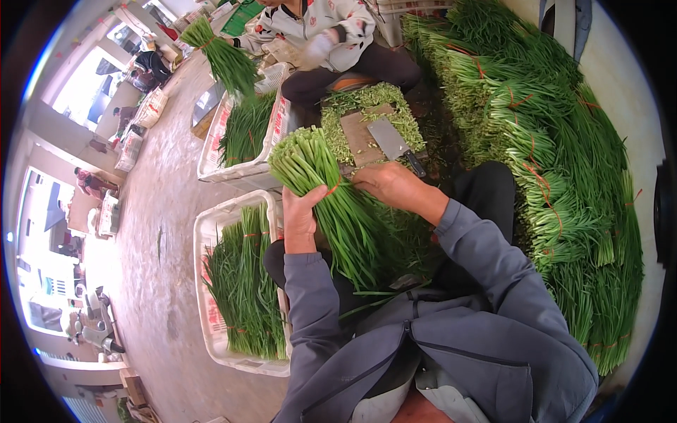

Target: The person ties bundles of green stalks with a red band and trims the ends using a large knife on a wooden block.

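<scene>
My left hand point(302, 214) grips a large bundle of green garlic chives point(317, 164), its pale cut ends up and its leaves hanging toward my lap. An orange tie runs round the bundle near my thumb. Beside the tie is my right hand point(389, 187), its fingers pinched together at the bundle's right side; whether they hold the tie cannot be told. Beyond it a cleaver point(390, 140) with a black handle lies on a brown board point(355, 138), among chopped pale stem ends point(338, 119).
A white crate point(203, 317) with tied bundles stands at my left, another white crate point(211, 169) beyond it. Chives are piled point(560, 158) along the right wall. A co-worker point(322, 47) sits opposite, holding up a bundle point(227, 61) over the far crate.
</scene>
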`<move>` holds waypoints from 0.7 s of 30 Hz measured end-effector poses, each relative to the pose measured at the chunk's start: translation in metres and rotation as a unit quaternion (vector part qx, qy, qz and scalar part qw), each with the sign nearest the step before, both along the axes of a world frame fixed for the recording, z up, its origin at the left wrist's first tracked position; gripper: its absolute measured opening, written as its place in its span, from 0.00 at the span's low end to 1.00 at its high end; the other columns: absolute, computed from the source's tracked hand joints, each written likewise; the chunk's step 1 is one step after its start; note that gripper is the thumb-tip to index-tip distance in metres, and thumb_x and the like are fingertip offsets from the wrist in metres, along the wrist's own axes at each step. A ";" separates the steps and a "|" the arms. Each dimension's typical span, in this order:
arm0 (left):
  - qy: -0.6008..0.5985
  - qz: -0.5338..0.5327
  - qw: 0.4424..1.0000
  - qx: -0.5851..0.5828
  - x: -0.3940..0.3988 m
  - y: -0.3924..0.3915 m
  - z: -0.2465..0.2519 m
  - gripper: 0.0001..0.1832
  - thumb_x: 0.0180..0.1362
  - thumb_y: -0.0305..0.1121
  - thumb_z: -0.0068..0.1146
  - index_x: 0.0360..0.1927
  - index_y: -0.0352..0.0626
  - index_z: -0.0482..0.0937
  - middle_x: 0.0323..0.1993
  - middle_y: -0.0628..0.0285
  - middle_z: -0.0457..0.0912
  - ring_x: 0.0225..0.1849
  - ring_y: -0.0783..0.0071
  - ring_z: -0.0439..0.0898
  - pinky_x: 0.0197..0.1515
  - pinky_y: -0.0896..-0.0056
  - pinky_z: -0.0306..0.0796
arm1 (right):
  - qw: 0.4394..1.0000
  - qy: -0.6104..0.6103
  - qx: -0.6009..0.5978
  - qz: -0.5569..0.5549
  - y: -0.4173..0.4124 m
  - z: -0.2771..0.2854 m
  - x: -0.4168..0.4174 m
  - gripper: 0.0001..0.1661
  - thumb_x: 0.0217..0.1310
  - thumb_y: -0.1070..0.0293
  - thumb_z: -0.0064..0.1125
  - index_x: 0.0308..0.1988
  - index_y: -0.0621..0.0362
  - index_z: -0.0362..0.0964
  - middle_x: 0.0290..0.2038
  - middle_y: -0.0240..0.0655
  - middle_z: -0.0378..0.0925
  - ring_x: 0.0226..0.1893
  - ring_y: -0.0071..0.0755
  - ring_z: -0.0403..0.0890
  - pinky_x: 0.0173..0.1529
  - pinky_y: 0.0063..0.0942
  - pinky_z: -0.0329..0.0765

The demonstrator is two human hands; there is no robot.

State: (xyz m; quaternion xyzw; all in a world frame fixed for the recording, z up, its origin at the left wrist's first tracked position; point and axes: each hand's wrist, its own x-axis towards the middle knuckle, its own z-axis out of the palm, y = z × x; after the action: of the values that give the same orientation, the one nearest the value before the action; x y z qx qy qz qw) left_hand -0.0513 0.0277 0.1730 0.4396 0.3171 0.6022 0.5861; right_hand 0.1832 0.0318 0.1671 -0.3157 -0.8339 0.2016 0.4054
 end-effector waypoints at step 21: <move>0.315 0.084 0.945 -0.012 -0.022 -0.087 -0.038 0.49 0.55 0.29 0.67 0.75 0.33 0.48 0.71 0.45 0.63 0.72 0.48 0.63 0.73 0.53 0.56 | 0.663 0.365 -0.619 0.209 0.000 -0.052 0.003 0.39 0.69 0.46 0.58 0.67 0.61 0.62 0.58 0.43 0.77 0.52 0.38 0.82 0.56 0.37 0.81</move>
State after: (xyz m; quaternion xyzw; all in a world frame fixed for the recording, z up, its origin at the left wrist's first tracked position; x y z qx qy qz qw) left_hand -0.0730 -0.0591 0.1351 0.5717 0.5284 0.4762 0.4089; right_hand 0.1863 0.0319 0.1154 -0.2120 -0.3467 0.8498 0.3357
